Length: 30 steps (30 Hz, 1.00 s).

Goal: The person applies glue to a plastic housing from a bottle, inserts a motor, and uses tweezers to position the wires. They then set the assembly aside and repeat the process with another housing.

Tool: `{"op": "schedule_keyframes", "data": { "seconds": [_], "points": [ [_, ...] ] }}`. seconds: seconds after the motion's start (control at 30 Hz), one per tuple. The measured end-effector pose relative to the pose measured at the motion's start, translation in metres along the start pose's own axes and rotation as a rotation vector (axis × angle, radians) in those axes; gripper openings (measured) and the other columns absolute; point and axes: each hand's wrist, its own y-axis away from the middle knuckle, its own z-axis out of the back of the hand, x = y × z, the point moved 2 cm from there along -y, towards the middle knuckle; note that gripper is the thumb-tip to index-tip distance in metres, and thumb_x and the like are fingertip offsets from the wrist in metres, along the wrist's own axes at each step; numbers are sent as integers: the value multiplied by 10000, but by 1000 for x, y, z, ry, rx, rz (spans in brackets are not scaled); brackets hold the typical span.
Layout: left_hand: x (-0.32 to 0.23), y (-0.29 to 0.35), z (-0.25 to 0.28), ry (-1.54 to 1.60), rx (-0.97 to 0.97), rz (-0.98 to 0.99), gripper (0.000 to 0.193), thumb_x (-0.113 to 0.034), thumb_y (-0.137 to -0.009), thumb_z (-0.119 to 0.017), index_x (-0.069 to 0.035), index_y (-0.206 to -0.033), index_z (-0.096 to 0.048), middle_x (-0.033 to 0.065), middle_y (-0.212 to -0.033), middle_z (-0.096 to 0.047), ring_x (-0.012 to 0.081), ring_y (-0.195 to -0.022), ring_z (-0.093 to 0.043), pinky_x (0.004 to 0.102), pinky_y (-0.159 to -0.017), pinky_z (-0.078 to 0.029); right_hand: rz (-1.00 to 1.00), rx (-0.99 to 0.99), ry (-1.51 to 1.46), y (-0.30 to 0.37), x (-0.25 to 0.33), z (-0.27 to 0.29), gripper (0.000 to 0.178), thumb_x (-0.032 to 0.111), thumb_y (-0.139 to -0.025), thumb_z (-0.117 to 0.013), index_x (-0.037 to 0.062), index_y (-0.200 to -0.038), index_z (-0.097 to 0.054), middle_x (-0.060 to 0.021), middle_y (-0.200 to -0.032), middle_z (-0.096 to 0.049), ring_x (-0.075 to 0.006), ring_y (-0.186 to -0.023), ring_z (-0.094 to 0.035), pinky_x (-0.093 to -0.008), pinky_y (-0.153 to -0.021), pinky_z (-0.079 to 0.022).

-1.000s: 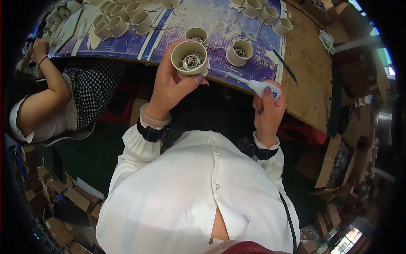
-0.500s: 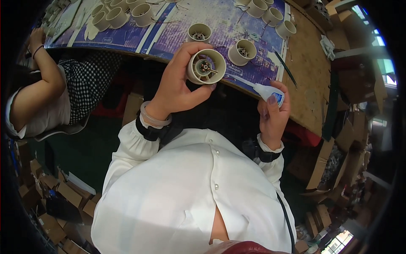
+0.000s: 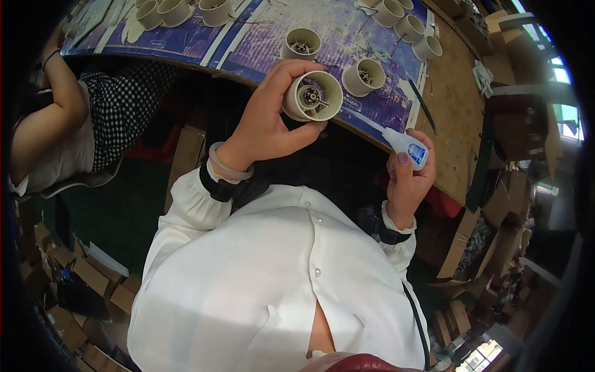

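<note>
My left hand [image 3: 268,118] is closed around a cream plastic fan housing [image 3: 335,99], a short round tube. Its open end faces me and shows a small motor part with copper windings at its centre. To the right, my right hand [image 3: 411,177] grips a white squeeze glue bottle [image 3: 411,151] with a long thin nozzle. That nozzle points up and left toward the housing, apart from it. Two similar housings stand on the table just beyond: one housing [image 3: 301,44] behind my left hand, another housing [image 3: 363,78] to its right.
More cream housings [image 3: 427,48] stand at the far right and far left of the table [image 3: 462,124], with thin wires about. A dark thin stick [image 3: 422,105] lies near the right edge. A co-worker's arm [image 3: 65,93] is at the left. Cardboard boxes [image 3: 465,242] flank me.
The held housing and both hands sit slightly farther right in the picture. The glue bottle is tilted a little more upright, its label turned more into view. Both grips stay the same.
</note>
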Motion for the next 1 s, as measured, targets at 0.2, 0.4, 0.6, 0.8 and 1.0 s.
{"op": "schedule_keyframes", "data": {
  "seconds": [0.2, 0.4, 0.6, 0.8, 1.0],
  "points": [
    [7, 2, -3, 57, -20, 20, 616, -62, -682, -758, -52, -1241, -500, 91, -1177, -532, 216, -1091, -556, 325, -939, -443, 46, -5, 77, 0, 4, 0, 391, 170, -881, -675, 4, -1194, -509, -33, -793, -590, -43, -609, -504, -152, -503, -369],
    [12, 2, -2, 67, -7, 21, 615, -62, -689, -766, -53, -1244, -500, 89, -1184, -532, 216, -1098, -554, 324, -949, -438, 177, 8, 192, 4, 0, 6, 391, 164, -872, -689, 11, -1183, -509, -53, -855, -602, -63, -654, -542, -162, -557, -413],
    [16, 3, -1, 58, -1, 14, 621, -61, -686, -770, -57, -1245, -499, 89, -1191, -530, 217, -1113, -545, 324, -957, -432, 196, 12, 282, 7, 4, 5, 390, 139, -861, -693, 18, -1179, -502, -61, -940, -588, -76, -703, -555, -183, -632, -460],
    [19, 3, -3, 93, 16, 19, 626, -64, -688, -771, -58, -1249, -496, 91, -1209, -522, 222, -1134, -530, 324, -967, -422, 220, -2, 277, 8, 8, -2, 386, 103, -853, -673, 19, -1180, -485, -58, -990, -553, -83, -776, -557, -195, -690, -478],
    [19, 3, -6, 128, 21, 25, 628, -67, -689, -771, -57, -1253, -495, 90, -1214, -519, 225, -1141, -524, 324, -971, -417, 247, -59, 221, 8, 10, -9, 375, 52, -830, -632, 13, -1167, -471, -66, -1017, -518, -95, -825, -551, -199, -711, -469]
  ]
}}
